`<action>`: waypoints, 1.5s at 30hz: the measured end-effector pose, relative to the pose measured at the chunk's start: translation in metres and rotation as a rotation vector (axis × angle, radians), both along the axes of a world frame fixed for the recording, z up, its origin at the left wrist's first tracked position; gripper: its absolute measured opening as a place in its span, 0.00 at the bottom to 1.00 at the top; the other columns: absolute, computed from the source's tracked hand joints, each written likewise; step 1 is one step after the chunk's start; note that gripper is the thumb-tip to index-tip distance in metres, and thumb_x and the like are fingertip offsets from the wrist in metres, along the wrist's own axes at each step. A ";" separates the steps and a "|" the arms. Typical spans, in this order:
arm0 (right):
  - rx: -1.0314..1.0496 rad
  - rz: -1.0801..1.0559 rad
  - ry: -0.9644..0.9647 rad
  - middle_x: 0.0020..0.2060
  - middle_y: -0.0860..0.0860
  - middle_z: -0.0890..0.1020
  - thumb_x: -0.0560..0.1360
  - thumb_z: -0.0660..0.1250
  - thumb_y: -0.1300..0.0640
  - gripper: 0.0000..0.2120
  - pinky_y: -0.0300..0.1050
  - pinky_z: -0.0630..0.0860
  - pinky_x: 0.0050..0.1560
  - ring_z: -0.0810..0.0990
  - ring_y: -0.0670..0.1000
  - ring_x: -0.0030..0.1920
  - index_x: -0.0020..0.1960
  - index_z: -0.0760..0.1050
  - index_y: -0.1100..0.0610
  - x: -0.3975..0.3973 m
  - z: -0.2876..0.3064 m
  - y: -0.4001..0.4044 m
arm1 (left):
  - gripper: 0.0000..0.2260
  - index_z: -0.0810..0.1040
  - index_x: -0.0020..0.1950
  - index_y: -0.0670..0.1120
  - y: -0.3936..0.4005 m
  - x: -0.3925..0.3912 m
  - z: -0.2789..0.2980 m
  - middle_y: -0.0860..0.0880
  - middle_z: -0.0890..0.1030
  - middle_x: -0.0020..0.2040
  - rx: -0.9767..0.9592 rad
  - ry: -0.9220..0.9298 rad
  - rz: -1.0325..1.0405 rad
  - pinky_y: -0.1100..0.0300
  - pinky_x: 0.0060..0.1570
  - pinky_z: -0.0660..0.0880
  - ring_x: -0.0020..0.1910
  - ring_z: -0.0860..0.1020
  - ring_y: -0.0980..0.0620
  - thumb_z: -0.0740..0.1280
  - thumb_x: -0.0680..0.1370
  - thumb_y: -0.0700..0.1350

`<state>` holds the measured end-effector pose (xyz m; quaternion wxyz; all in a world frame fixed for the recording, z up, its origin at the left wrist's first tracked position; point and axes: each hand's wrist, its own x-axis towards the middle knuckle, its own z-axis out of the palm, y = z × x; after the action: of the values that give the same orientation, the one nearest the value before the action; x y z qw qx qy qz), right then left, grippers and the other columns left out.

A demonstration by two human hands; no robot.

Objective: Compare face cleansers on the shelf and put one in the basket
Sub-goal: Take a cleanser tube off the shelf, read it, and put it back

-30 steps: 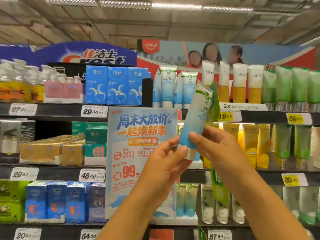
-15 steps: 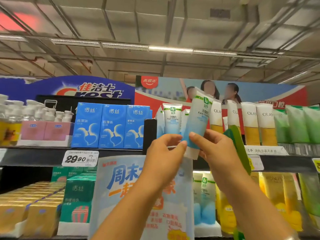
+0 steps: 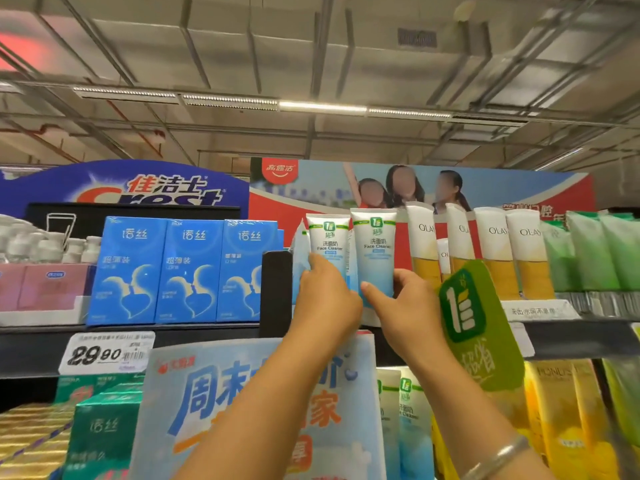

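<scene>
Right hand (image 3: 405, 306): fingers are closed round the foot of the blue cleanser tube (image 3: 375, 251); it is held upright, seemingly so it can be set down on the top shelf (image 3: 207, 332).
Left hand (image 3: 323, 299): fingers are laid against the neighbouring tube (image 3: 327, 245), probably to steady the row; whether it is gripped cannot be told.
Change: half a second ago the tube was tilted in mid-air; now it is stood among its fellows.
Basket: not seen.

Glossy plastic cleanser tube (image 3: 375, 258), film-wrapped boxes (image 3: 188, 271)
</scene>
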<state>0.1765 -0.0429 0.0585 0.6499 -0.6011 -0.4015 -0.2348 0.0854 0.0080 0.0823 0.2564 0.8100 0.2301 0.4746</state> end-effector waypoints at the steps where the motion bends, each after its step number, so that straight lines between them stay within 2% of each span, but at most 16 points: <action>1: -0.008 -0.023 -0.011 0.48 0.55 0.82 0.72 0.71 0.58 0.12 0.47 0.79 0.47 0.80 0.52 0.47 0.54 0.77 0.60 0.001 0.000 0.001 | 0.24 0.59 0.69 0.40 0.002 0.001 0.003 0.40 0.71 0.64 -0.015 0.020 0.005 0.56 0.51 0.70 0.61 0.73 0.42 0.65 0.76 0.39; 3: -0.030 -0.067 -0.019 0.50 0.55 0.81 0.72 0.71 0.56 0.14 0.51 0.78 0.51 0.79 0.53 0.50 0.56 0.76 0.59 0.002 0.000 0.004 | 0.23 0.59 0.67 0.40 0.006 0.004 0.005 0.39 0.71 0.63 -0.038 0.034 0.014 0.56 0.49 0.70 0.60 0.73 0.41 0.65 0.75 0.38; 5: -0.056 -0.108 -0.014 0.54 0.56 0.79 0.73 0.70 0.55 0.17 0.53 0.76 0.54 0.77 0.55 0.55 0.59 0.73 0.60 0.003 0.001 0.006 | 0.24 0.59 0.67 0.41 0.009 0.008 0.006 0.39 0.70 0.64 -0.060 0.043 0.022 0.54 0.52 0.72 0.60 0.74 0.41 0.66 0.75 0.38; 10: -0.110 -0.171 0.024 0.57 0.58 0.76 0.75 0.68 0.55 0.19 0.53 0.75 0.54 0.75 0.57 0.56 0.60 0.68 0.62 0.003 0.003 0.009 | 0.25 0.58 0.67 0.41 0.015 0.017 0.007 0.40 0.70 0.64 -0.100 0.050 0.041 0.55 0.52 0.72 0.61 0.73 0.43 0.67 0.75 0.38; 15: -0.180 -0.232 0.002 0.58 0.59 0.73 0.76 0.66 0.56 0.18 0.48 0.73 0.53 0.74 0.58 0.57 0.61 0.67 0.64 0.002 0.004 0.007 | 0.21 0.61 0.64 0.41 0.017 0.018 0.004 0.41 0.73 0.62 -0.082 0.048 0.070 0.54 0.53 0.72 0.59 0.74 0.42 0.67 0.75 0.38; 19: -0.204 -0.257 -0.033 0.58 0.59 0.71 0.76 0.66 0.57 0.18 0.44 0.69 0.50 0.72 0.57 0.57 0.61 0.66 0.63 0.000 0.002 0.005 | 0.18 0.63 0.62 0.41 0.016 0.017 0.000 0.42 0.75 0.61 -0.073 -0.025 0.068 0.56 0.50 0.72 0.57 0.75 0.43 0.67 0.75 0.37; 25: -0.237 -0.297 -0.011 0.57 0.59 0.72 0.77 0.65 0.57 0.16 0.44 0.69 0.46 0.74 0.58 0.56 0.60 0.66 0.63 0.001 0.005 0.009 | 0.17 0.66 0.61 0.41 0.013 0.013 -0.002 0.42 0.75 0.62 -0.083 -0.163 0.009 0.63 0.44 0.71 0.56 0.76 0.47 0.67 0.76 0.39; 27: -0.247 -0.306 -0.002 0.58 0.59 0.72 0.77 0.65 0.57 0.16 0.42 0.67 0.44 0.74 0.57 0.56 0.60 0.67 0.63 0.002 0.005 0.011 | 0.17 0.66 0.61 0.41 0.010 0.011 -0.002 0.43 0.75 0.61 -0.073 -0.208 -0.037 0.65 0.43 0.69 0.52 0.76 0.50 0.68 0.76 0.39; 29: -0.252 -0.309 0.002 0.58 0.59 0.73 0.77 0.65 0.56 0.16 0.41 0.67 0.44 0.74 0.57 0.56 0.60 0.67 0.64 0.003 0.007 0.011 | 0.17 0.67 0.61 0.41 0.006 0.008 0.001 0.43 0.76 0.60 -0.062 -0.240 -0.075 0.64 0.43 0.69 0.48 0.74 0.52 0.68 0.75 0.39; 33: -0.245 -0.317 -0.028 0.61 0.60 0.71 0.78 0.62 0.57 0.18 0.40 0.65 0.46 0.72 0.58 0.59 0.65 0.65 0.64 0.004 0.007 0.007 | 0.17 0.69 0.60 0.41 -0.006 -0.001 0.011 0.43 0.77 0.59 -0.066 -0.264 -0.134 0.59 0.45 0.75 0.53 0.77 0.47 0.70 0.74 0.40; 35: -0.181 -0.275 -0.059 0.64 0.59 0.69 0.79 0.61 0.59 0.22 0.36 0.64 0.47 0.71 0.57 0.62 0.70 0.62 0.62 0.001 0.007 0.003 | 0.15 0.68 0.56 0.43 -0.012 -0.010 0.015 0.45 0.76 0.57 -0.051 -0.274 -0.166 0.59 0.42 0.75 0.51 0.76 0.48 0.70 0.74 0.40; 37: -0.092 -0.214 -0.096 0.65 0.57 0.69 0.79 0.61 0.60 0.22 0.35 0.65 0.49 0.71 0.54 0.61 0.71 0.61 0.59 -0.007 0.008 -0.003 | 0.15 0.68 0.54 0.47 -0.017 -0.020 0.018 0.45 0.77 0.56 -0.033 -0.292 -0.188 0.56 0.46 0.76 0.52 0.77 0.47 0.71 0.73 0.41; 39: -0.001 -0.152 -0.130 0.62 0.55 0.73 0.79 0.61 0.59 0.18 0.38 0.68 0.51 0.73 0.51 0.58 0.68 0.67 0.57 -0.016 0.009 -0.011 | 0.14 0.71 0.54 0.48 -0.023 -0.034 0.018 0.45 0.79 0.53 -0.023 -0.319 -0.205 0.54 0.49 0.77 0.51 0.79 0.46 0.72 0.72 0.41; 42: 0.134 0.019 -0.113 0.50 0.50 0.79 0.78 0.62 0.59 0.06 0.48 0.76 0.53 0.78 0.50 0.50 0.54 0.73 0.52 -0.033 0.008 -0.031 | 0.14 0.75 0.54 0.48 -0.034 -0.055 0.011 0.47 0.81 0.48 -0.076 -0.357 -0.269 0.53 0.47 0.79 0.46 0.81 0.48 0.73 0.71 0.42; 43: 0.168 0.100 -0.088 0.46 0.48 0.80 0.78 0.62 0.59 0.05 0.49 0.77 0.51 0.80 0.50 0.48 0.49 0.74 0.50 -0.039 0.007 -0.038 | 0.15 0.76 0.56 0.47 -0.038 -0.061 0.006 0.47 0.82 0.47 -0.106 -0.362 -0.298 0.54 0.44 0.80 0.44 0.82 0.49 0.73 0.71 0.42; 45: 0.199 0.266 -0.046 0.42 0.47 0.81 0.78 0.62 0.58 0.07 0.43 0.79 0.45 0.82 0.47 0.43 0.45 0.75 0.48 -0.052 0.002 -0.054 | 0.16 0.77 0.58 0.47 -0.047 -0.073 -0.006 0.47 0.83 0.46 -0.170 -0.363 -0.374 0.56 0.42 0.80 0.42 0.83 0.51 0.73 0.71 0.42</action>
<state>0.1248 -0.0966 0.0602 0.7223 -0.4695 -0.4672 -0.1990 0.0122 -0.0386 0.0759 0.4438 0.7156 0.0661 0.5354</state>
